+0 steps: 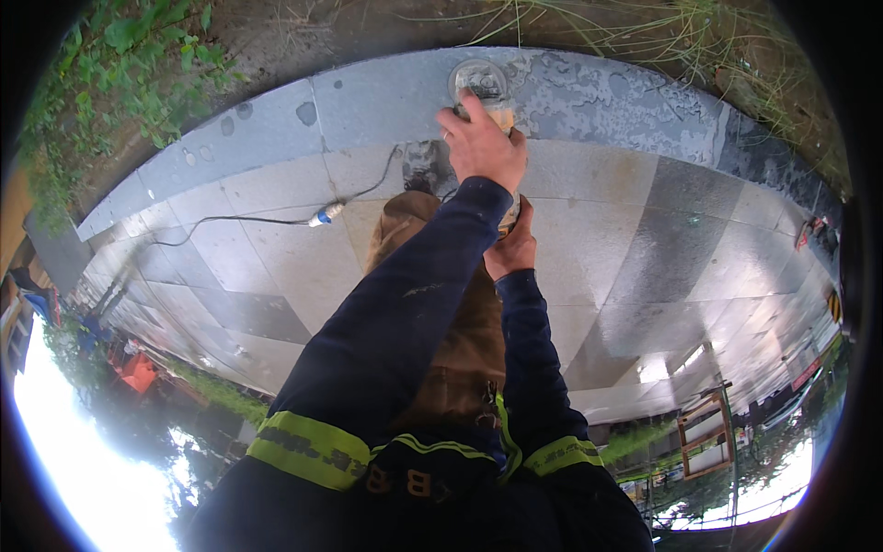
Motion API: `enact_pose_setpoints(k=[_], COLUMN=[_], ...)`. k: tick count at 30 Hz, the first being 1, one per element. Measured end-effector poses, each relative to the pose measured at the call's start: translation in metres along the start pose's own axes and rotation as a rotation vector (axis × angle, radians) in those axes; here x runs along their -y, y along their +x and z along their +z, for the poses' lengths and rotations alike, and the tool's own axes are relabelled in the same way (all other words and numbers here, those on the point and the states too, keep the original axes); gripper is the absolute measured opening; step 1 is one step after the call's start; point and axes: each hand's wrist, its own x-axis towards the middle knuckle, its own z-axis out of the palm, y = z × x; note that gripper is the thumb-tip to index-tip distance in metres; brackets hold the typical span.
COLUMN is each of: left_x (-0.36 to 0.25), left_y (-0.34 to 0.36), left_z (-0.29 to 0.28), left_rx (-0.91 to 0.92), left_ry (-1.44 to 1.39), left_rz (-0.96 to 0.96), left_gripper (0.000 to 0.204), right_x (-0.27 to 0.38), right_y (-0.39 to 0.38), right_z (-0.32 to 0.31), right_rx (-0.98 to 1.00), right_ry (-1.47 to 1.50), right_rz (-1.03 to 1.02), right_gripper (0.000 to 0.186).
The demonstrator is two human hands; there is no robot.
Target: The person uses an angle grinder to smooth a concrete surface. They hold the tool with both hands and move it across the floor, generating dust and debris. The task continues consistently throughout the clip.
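Head-worn fisheye, steeply down, close

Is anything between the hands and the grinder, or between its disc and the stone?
Nothing visible. The left hand grips the grinder directly; the right hand holds its rear. Its disc sits against the grey stone slab.

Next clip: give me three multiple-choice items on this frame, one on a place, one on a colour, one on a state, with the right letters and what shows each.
1. Where does the grinder's disc sit?
A. on the kerb stone at the paving's edge
B. in the grass
C. on the wooden frame

2. What colour are the bands on the sleeves?
A. red
B. yellow-green
C. white

3. How does the cable lie?
A. coiled
B. hanging in the air
C. trailing loose over the slabs

1 A: disc lies on the grey edge stone.
2 B: bright yellow-green stripes ring both upper arms.
3 C: it snakes flat across the paving.
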Motion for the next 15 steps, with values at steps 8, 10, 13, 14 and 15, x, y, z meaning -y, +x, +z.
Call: enact_pose_setpoints(k=[8,10,13,14,15], left_x=[-0.009,-0.009,-0.009,-0.009,-0.009], left_y=[0.002,0.003,0.003,0.003,0.003], left_z=[0.002,0.002,-0.001,-0.001,-0.002], left_rx=[0.055,0.057,0.08,0.086,0.098], left_ry=[0.011,0.012,0.01,0.006,-0.01], left_rz=[0.028,0.018,-0.003,-0.009,-0.006], left_gripper=[0.081,0.08,0.079,0.078,0.078], right_x=[0.003,0.006,0.01,0.011,0.011], right_y=[0.002,0.001,-0.002,-0.003,-0.003], right_z=[-0.002,-0.004,-0.004,-0.005,-0.005], right_rx=[-0.025,-0.028,-0.03,-0.018,-0.029], right_ry=[0.036,0.026,0.013,0.015,0.022], right_rz=[0.021,0.017,0.034,0.066,0.071], right_gripper=[0.087,0.086,0.086,0.086,0.086])
